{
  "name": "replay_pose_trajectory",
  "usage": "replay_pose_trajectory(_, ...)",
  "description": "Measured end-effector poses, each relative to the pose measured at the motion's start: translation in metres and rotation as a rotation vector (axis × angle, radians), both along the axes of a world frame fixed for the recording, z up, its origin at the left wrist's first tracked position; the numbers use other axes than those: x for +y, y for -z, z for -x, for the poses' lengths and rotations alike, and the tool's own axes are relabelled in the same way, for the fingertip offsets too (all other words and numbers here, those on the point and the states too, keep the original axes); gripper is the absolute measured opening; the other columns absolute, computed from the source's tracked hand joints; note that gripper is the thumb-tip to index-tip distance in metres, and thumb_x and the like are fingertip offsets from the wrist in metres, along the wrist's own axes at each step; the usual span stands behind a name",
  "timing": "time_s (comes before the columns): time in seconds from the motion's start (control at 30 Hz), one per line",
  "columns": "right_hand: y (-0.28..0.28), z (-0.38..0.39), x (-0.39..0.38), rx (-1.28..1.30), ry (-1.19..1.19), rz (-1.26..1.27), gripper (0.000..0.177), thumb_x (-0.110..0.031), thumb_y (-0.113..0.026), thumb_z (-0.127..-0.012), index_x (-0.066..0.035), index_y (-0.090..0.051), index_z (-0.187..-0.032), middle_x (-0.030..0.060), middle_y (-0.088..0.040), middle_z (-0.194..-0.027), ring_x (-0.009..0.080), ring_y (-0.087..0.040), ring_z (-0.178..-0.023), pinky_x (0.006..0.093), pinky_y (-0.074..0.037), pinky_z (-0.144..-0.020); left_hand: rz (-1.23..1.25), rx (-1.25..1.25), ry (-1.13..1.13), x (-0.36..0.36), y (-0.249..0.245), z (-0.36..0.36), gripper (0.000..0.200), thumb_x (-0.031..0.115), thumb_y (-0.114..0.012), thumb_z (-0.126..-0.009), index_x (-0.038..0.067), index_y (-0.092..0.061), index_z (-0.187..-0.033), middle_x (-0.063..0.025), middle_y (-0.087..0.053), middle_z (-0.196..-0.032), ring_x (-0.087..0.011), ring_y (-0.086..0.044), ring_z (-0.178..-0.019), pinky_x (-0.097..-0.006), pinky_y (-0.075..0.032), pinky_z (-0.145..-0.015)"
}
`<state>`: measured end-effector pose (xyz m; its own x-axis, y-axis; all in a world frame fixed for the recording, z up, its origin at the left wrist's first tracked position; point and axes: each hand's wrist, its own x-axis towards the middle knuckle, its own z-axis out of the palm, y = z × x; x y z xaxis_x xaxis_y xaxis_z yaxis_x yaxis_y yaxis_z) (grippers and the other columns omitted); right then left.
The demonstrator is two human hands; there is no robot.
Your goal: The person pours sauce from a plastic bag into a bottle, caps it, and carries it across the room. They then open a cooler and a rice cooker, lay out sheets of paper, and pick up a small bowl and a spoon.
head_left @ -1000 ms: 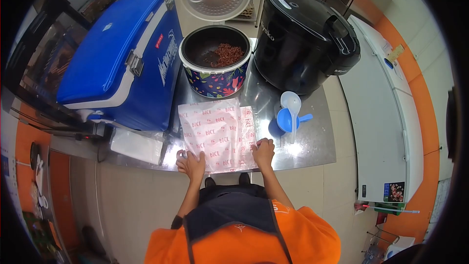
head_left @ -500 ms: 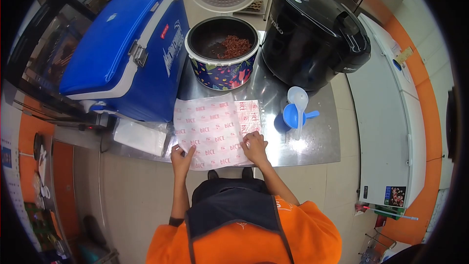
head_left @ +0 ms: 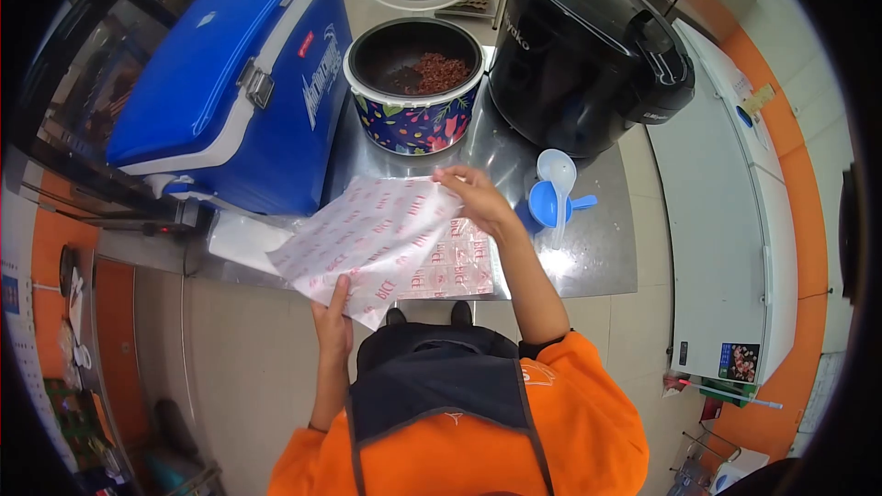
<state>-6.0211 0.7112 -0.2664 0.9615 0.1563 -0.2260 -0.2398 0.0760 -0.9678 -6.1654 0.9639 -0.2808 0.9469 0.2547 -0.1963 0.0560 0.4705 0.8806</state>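
Observation:
A sheet of white food wrapping paper (head_left: 367, 230) with red "RICE" print is held up at a slant between both hands. My left hand (head_left: 334, 320) pinches its near edge, thumb on top. At the far right corner, my right hand (head_left: 476, 195) grips the same sheet between thumb and fingers. Beneath it, a stack of like printed papers (head_left: 459, 262) lies on the steel table, partly covered. Beyond stands an open rice cooker (head_left: 413, 124) with floral sides, holding reddish-brown rice (head_left: 436, 73).
A blue cooler box (head_left: 248, 83) stands left, with white plastic bags (head_left: 243, 237) before it. A big black cooker (head_left: 579, 64) is at the right. Near it, a white rice paddle (head_left: 558, 170) rests on a blue scoop (head_left: 548, 207). The steel table (head_left: 597, 257) ends close to me.
The sheet has been lifted and turned off the stack. My right hand moved forward to its far corner; my left hand shifted slightly down, still holding the near edge.

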Motion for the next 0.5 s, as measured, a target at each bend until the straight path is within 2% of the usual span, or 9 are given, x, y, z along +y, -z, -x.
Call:
replay_pose_trajectory(0.07,-0.005,0.015,0.012,0.318,-0.082,-0.492,0.046,-0.028,-0.066,-0.085,0.001,-0.047,-0.115,0.0156,-0.061,-0.101,0.0232,-0.064,-0.081,0.0353,-0.056,-0.070,0.096,-0.002,-0.040,-0.011,0.017,0.005,0.047,0.010,-0.060,-0.089,-0.001,-0.040,-0.129,-0.0103,-0.052,-0.124,-0.0191,-0.051,-0.113,-0.0354,-0.042,-0.097)
replay_pose_trajectory(0.1,0.022,0.021,0.015,0.262,-0.127,-0.436,0.063,-0.030,-0.069,-0.082,-0.001,-0.034,-0.126,0.0192,-0.057,-0.111,0.0290,-0.064,-0.086,0.0454,-0.057,-0.076,0.147,0.066,-0.029,-0.017,0.031,0.006,0.048,0.011,-0.060,-0.089,-0.001,-0.039,-0.130,-0.0100,-0.052,-0.124,-0.0193,-0.051,-0.113,-0.0358,-0.042,-0.097)
replay_pose_trajectory(0.17,0.047,0.040,0.020,0.185,-0.069,-0.193,0.061,-0.025,-0.068,-0.083,0.000,-0.035,-0.128,0.0166,-0.062,-0.103,0.0260,-0.065,-0.089,0.0392,-0.056,-0.074,0.199,0.139,-0.024,-0.029,0.064,0.004,0.049,0.012,-0.061,-0.089,0.000,-0.038,-0.130,-0.0096,-0.052,-0.124,-0.0196,-0.051,-0.113,-0.0363,-0.042,-0.097)
replay_pose_trajectory(0.23,0.081,0.044,0.015,0.128,-0.015,-0.079,0.057,-0.024,-0.066,-0.085,0.003,-0.037,-0.127,0.0152,-0.063,-0.099,0.0238,-0.065,-0.091,0.0354,-0.055,-0.074,0.311,0.300,0.264,-0.043,0.096,0.002,0.046,0.016,-0.060,-0.090,0.002,-0.040,-0.129,-0.0081,-0.053,-0.122,-0.0195,-0.053,-0.111,-0.0363,-0.044,-0.095)
replay_pose_trajectory(0.3,0.094,0.044,0.000,0.010,0.040,0.405,0.059,-0.026,-0.066,-0.084,0.002,-0.036,-0.127,0.0179,-0.064,-0.099,0.0221,-0.064,-0.094,0.0319,-0.052,-0.074,0.290,0.395,0.360,-0.058,0.102,0.004,0.044,0.018,-0.060,-0.091,0.003,-0.041,-0.128,-0.0074,-0.054,-0.122,-0.0192,-0.054,-0.110,-0.0355,-0.044,-0.093)
replay_pose_trajectory(0.33,0.103,0.045,0.000,0.006,0.040,0.405,0.059,-0.026,-0.066,-0.084,0.002,-0.036,-0.127,0.0179,-0.064,-0.099,0.0221,-0.064,-0.094,0.0319,-0.052,-0.074,0.265,0.488,0.459,-0.066,0.102,0.004,0.043,0.020,-0.059,-0.091,0.004,-0.042,-0.128,-0.0066,-0.054,-0.121,-0.0188,-0.054,-0.109,-0.0347,-0.045,-0.092)
replay_pose_trajectory(0.4,0.118,0.054,0.000,-0.238,-0.064,0.450,0.060,-0.030,-0.069,-0.081,0.000,-0.041,-0.124,0.0194,-0.066,-0.095,0.0303,-0.066,-0.085,0.0371,-0.052,-0.072,0.327,0.412,0.404,-0.073,0.103,0.006,0.044,0.024,-0.060,-0.091,0.007,-0.043,-0.127,-0.0057,-0.055,-0.120,-0.0183,-0.055,-0.107,-0.0335,-0.045,-0.090)
replay_pose_trajectory(0.47,0.076,0.084,0.001,-0.146,-0.119,0.537,0.060,-0.034,-0.070,-0.078,-0.001,-0.044,-0.121,0.0189,-0.064,-0.092,0.0342,-0.063,-0.088,0.0403,-0.048,-0.078,0.543,0.331,0.287,-0.064,0.126,0.000,0.048,0.032,-0.059,-0.090,0.008,-0.042,-0.128,-0.0066,-0.055,-0.121,-0.0201,-0.055,-0.108,-0.0347,-0.045,-0.091)
replay_pose_trajectory(0.5,0.070,0.101,-0.001,-0.428,-0.089,0.846,0.057,-0.032,-0.071,-0.077,-0.003,-0.047,-0.119,0.0160,-0.061,-0.085,0.0331,-0.060,-0.082,0.0374,-0.048,-0.079,0.544,0.333,0.288,-0.061,0.123,-0.001,0.048,0.032,-0.059,-0.090,0.008,-0.042,-0.128,-0.0066,-0.055,-0.121,-0.0201,-0.055,-0.108,-0.0347,-0.045,-0.091)
